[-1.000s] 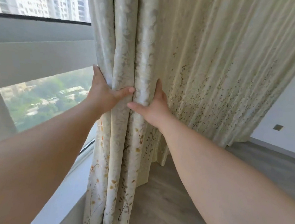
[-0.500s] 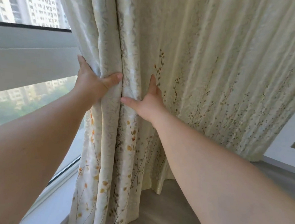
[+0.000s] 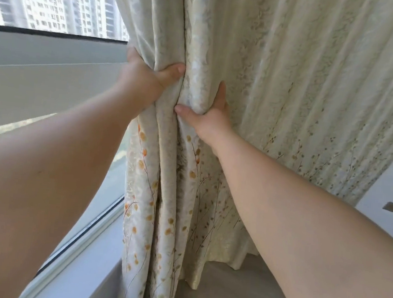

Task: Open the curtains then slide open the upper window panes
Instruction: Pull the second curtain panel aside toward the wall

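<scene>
A cream curtain (image 3: 278,96) with a leaf and orange-berry print hangs in folds across the centre and right. My left hand (image 3: 144,77) grips its left edge, thumb in front and fingers hidden behind the cloth. My right hand (image 3: 207,116) clasps the neighbouring fold just below and to the right, thumb pointing left. The two hands almost meet on the bunched fabric. The uncovered upper window pane (image 3: 56,1) at top left shows tower blocks outside. The rest of the window is hidden behind the curtain.
A wide grey frame bar (image 3: 42,78) runs under the upper pane, with a lower pane (image 3: 115,170) beneath it. A white sill (image 3: 90,265) lies at bottom left. Grey floor (image 3: 237,292) and a white wall (image 3: 391,189) with a small socket plate are on the right.
Both hands have stayed clamped on the curtain and bunched its folds tighter. The view has shifted so that more of the upper pane shows at the left.
</scene>
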### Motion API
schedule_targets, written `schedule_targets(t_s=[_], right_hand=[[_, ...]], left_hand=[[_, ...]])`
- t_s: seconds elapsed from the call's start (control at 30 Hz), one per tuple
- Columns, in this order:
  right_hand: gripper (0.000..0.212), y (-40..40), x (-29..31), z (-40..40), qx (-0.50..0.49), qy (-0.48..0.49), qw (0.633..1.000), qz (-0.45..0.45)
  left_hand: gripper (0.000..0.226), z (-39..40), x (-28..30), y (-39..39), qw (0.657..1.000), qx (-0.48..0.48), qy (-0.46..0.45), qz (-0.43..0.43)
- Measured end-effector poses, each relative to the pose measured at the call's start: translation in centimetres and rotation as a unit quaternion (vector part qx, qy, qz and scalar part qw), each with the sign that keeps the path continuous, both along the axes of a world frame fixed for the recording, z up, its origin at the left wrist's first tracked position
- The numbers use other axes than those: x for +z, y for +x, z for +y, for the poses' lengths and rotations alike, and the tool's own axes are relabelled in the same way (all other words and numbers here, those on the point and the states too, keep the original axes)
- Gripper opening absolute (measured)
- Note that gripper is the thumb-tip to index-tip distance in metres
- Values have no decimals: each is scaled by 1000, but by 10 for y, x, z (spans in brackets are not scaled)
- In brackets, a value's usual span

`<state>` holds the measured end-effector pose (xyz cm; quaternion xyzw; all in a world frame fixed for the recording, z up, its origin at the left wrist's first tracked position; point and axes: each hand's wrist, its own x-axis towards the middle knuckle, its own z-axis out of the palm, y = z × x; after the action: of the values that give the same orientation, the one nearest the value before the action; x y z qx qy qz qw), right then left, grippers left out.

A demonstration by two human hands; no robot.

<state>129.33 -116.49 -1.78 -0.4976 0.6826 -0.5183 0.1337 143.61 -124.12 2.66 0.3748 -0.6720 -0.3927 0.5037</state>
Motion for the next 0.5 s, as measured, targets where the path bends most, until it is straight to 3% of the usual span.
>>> schedule_targets(t_s=[0.23,0.4,0.5], right_hand=[[126,-102,27,-22,-128,-14,991,26],[126,-165,27,-19,-175,-13,984,23],[125,-212,28,-13,-203,-18,979,19]], left_hand=[[109,-54,18,-120,991,-130,-24,-8],[114,-69,20,-191,985,-166,-51,-14],[114,-70,27,-248,980,-180,-48,-65]])
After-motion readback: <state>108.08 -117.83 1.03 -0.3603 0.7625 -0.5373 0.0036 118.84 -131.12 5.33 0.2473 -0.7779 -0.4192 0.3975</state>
